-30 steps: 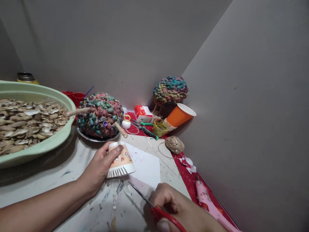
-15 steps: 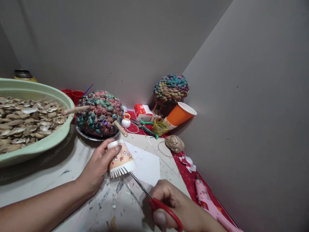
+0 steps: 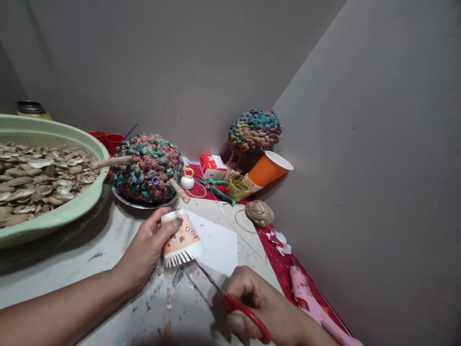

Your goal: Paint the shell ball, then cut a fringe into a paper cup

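My left hand (image 3: 149,245) grips a printed paper cup (image 3: 182,235), thumb on its outside wall, with the rim side tilted down toward me. Part of that lower edge is cut into a fringe of narrow white strips. In my right hand (image 3: 255,298) are red-handled scissors (image 3: 211,278), my fingers through the loops. Their blade tips meet the cup's lower edge at the right end of the fringe. Beneath the cup, a white sheet of paper (image 3: 218,242) lies on the paint-marked tabletop (image 3: 137,307).
A green basket (image 3: 84,204) of shells stands left. Behind my left hand, a multicoloured shell-covered ball (image 3: 147,168) with sticks rests in a metal dish. Farther back are pliers (image 3: 223,194), an orange cup (image 3: 270,168) and another ball (image 3: 255,129). Twine (image 3: 259,213) and a pink glue gun (image 3: 306,293) lie right.
The scissors' tips have shifted slightly left and up against the cup's edge. My left hand keeps its hold on the cup, almost unmoved.
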The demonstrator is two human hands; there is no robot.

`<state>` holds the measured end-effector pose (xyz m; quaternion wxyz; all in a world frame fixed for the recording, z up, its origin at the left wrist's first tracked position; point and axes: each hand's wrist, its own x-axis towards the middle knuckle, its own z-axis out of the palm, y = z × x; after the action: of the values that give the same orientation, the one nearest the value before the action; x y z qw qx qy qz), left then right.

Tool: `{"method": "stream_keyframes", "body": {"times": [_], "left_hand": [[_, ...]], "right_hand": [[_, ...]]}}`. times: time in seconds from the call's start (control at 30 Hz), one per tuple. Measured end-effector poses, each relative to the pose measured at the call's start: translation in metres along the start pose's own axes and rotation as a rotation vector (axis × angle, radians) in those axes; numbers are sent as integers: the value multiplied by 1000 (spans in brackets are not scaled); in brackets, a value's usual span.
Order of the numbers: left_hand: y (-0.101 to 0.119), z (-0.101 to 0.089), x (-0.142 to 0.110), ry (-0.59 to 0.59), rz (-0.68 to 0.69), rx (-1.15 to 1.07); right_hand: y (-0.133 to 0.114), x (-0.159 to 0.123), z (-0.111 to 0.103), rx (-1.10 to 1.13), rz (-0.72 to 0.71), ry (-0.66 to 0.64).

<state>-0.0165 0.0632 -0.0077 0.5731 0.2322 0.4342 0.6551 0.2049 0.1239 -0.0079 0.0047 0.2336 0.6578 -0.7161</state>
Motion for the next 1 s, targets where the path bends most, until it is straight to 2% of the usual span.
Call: {"method": "stream_keyframes", "body": {"times": [0.73,1.0], "left_hand": [[-3,-1,0,-31,-5,41],[0,1,-2,-8,-7,29]], "right_hand": [[0,-1,0,-10,-65,22],[3,0,1,34,-73,18]]}}
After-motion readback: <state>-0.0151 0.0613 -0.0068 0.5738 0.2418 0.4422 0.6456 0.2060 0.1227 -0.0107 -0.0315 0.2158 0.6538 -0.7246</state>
